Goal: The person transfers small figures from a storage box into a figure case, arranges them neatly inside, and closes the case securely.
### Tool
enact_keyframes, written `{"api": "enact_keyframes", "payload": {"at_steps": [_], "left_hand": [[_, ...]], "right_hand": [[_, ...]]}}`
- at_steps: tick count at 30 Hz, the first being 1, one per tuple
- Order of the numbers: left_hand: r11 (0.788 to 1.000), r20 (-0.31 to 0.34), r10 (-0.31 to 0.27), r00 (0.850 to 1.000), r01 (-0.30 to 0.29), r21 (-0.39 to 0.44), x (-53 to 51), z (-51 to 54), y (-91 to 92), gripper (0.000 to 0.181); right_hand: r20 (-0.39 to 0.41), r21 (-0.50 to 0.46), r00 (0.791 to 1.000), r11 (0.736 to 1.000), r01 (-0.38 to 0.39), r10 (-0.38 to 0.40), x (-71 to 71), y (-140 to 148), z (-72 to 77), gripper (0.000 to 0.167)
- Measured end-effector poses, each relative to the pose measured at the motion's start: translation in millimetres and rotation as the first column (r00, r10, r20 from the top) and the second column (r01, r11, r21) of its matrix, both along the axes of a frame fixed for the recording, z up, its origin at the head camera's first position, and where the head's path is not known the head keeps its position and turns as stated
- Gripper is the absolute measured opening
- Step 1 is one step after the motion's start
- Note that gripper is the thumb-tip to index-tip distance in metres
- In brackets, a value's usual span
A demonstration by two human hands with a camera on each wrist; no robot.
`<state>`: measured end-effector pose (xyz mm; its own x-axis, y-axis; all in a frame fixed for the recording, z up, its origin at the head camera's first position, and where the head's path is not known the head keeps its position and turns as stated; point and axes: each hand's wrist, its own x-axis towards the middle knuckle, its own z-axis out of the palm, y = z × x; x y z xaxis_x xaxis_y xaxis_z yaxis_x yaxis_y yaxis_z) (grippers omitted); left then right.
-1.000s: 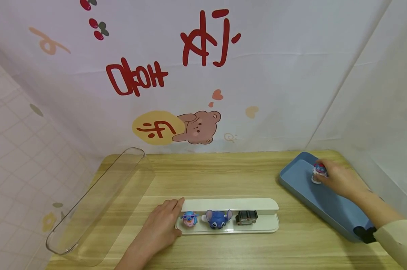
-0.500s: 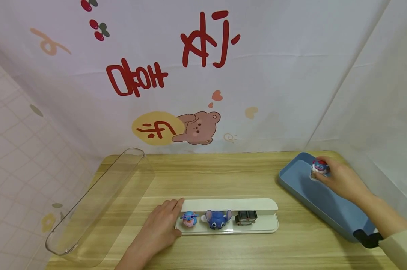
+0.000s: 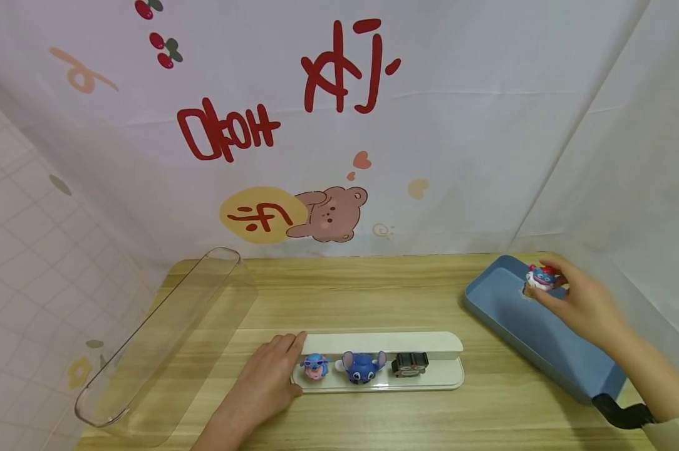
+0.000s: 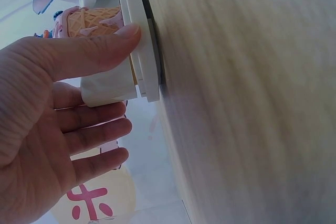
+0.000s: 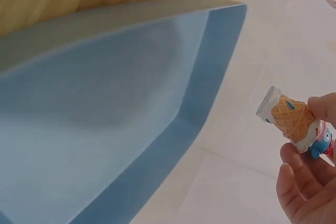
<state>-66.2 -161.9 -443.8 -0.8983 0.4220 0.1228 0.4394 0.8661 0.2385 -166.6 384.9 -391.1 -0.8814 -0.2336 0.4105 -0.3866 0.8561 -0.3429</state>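
In the head view my left hand [image 3: 266, 378] grips the left end of a white stepped display stand [image 3: 381, 342], thumb at the front and fingers behind. Along the stand's lower step sit a small pink and blue figurine in sunglasses [image 3: 316, 366], a blue big-eared figurine [image 3: 361, 368] and a dark boxy figurine [image 3: 410, 364]. The left wrist view shows a waffle-cone pattern [image 4: 92, 20] beside my thumb. Over the far part of the blue tray, my right hand [image 3: 587, 307] pinches an ice-cream-cone figurine [image 5: 292, 118] with a blue head and red top, held tilted in the right wrist view.
A long blue tray [image 3: 554, 329] lies slanted on the right of the wooden table [image 3: 339, 294]. On the left stands a long clear plastic cover [image 3: 173, 341]. A printed white cloth [image 3: 458, 138] hangs behind the table.
My right hand has lifted the ice-cream-cone figurine slightly and tilted it, shifting a little to the right. My left hand and the stand stay in place.
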Motion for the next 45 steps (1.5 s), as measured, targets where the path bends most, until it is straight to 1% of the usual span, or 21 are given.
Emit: {"api": "enact_keyframes", "payload": {"at_steps": [3,8,13,18,21,23,26,28,32,35,38,42,45], "left_hand": [[1.000,-0.007,0.000,1.000,0.000,0.002,0.3,0.1,0.4,0.092],[1.000,-0.027,-0.003,1.000,0.003,0.006,0.8,0.2,0.9,0.092],[1.000,-0.013,0.000,1.000,0.000,0.007,0.6,1.0,1.2,0.092],[1.000,-0.001,0.005,1.000,-0.005,0.008,0.9,1.9,1.5,0.091],[1.000,0.001,0.007,1.000,-0.007,0.009,1.2,2.0,1.6,0.091],[1.000,0.004,0.009,1.000,-0.009,0.011,1.4,2.0,1.6,0.091],[1.000,0.007,0.008,1.000,-0.008,0.012,1.3,2.0,1.6,0.091],[1.000,0.010,0.008,1.000,-0.008,0.012,1.1,2.1,1.6,0.091],[1.000,0.016,0.005,1.000,-0.005,0.011,1.1,2.4,1.5,0.092],[1.000,0.019,0.004,1.000,-0.005,0.010,1.2,2.1,1.4,0.092],[1.000,0.011,0.003,1.000,-0.003,0.011,1.0,1.4,1.3,0.092],[1.000,0.001,0.003,1.000,-0.003,0.016,0.8,1.1,1.3,0.092],[1.000,0.003,0.005,1.000,-0.005,0.017,0.7,1.2,1.3,0.092]], "right_hand": [[-0.015,0.003,1.000,1.000,-0.008,0.008,5.8,-4,3.9,0.062],[-0.063,0.018,0.998,1.000,-0.007,0.008,15.7,-10,9.8,0.065],[-0.117,0.007,0.993,1.000,-0.014,0.015,23.2,-17,14.8,0.067],[-0.173,-0.010,0.984,0.999,-0.036,0.034,30.6,-27,18.3,0.069],[-0.217,-0.033,0.975,0.998,-0.055,0.046,34.7,-34,18.9,0.070],[-0.242,-0.049,0.968,0.996,-0.080,0.066,37.4,-39,18.7,0.071],[-0.250,-0.079,0.965,0.991,-0.107,0.084,42.5,-46,18.0,0.072],[-0.233,-0.099,0.969,0.990,-0.104,0.078,46.5,-50,17.4,0.071],[-0.174,-0.131,0.984,0.990,-0.054,0.030,56.2,-58,14.4,0.069],[-0.163,-0.138,0.987,0.990,-0.028,0.005,62.5,-63,11.9,0.069],[-0.185,-0.148,0.983,0.988,-0.041,0.013,65.2,-69,9.9,0.070],[-0.227,-0.136,0.972,0.987,-0.089,0.057,65.9,-74,7.2,0.073],[-0.240,-0.121,0.967,0.985,-0.119,0.087,67.0,-77,4.4,0.073]]}}
